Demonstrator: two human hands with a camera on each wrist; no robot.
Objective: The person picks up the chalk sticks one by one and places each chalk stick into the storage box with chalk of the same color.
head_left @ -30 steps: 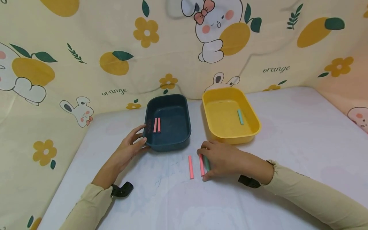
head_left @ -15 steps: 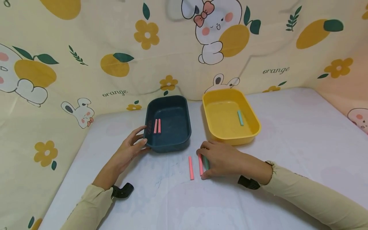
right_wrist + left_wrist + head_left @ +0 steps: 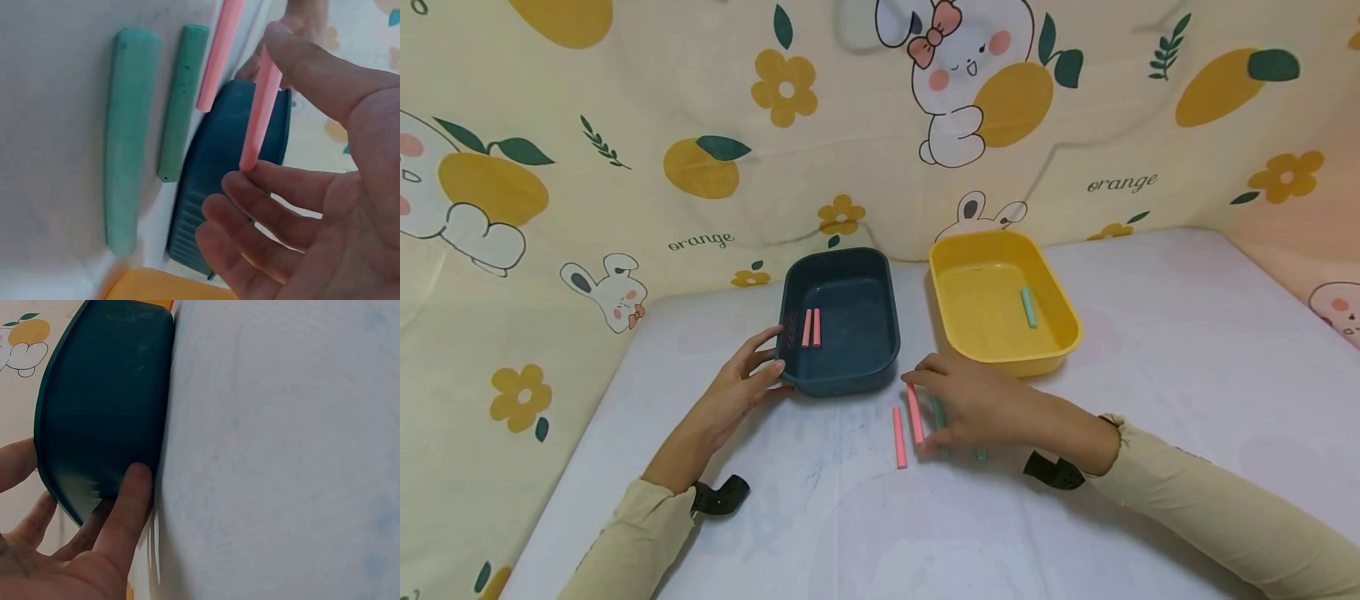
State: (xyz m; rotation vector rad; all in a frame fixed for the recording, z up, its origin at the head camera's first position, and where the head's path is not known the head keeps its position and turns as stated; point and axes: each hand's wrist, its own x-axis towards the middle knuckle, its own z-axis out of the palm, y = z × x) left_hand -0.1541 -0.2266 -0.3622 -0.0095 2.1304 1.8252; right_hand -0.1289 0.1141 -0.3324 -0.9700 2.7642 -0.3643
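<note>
My right hand (image 3: 981, 404) pinches a pink chalk stick (image 3: 261, 119) by its ends, between thumb and a fingertip, just above the table. Another pink chalk (image 3: 899, 437) lies to its left. Two green chalks lie by this hand: a darker one (image 3: 183, 103) and a paler one (image 3: 131, 144), both mostly hidden in the head view. My left hand (image 3: 737, 392) rests spread fingers against the left side and near corner of a dark blue tray (image 3: 850, 385). Inside the tray, two pink chalks (image 3: 812, 328) lie side by side.
A yellow tray (image 3: 1000, 365) stands right of the blue one, just beyond my right hand, with one pale green chalk (image 3: 1028, 307) inside. A white cloth (image 3: 820, 533) covers the table. Behind the trays hangs a printed curtain (image 3: 842, 100).
My right hand has lifted the pink chalk slightly and shifted it left, away from the darker green chalk. A bit of the paler green chalk now shows below the hand. My left hand keeps its place.
</note>
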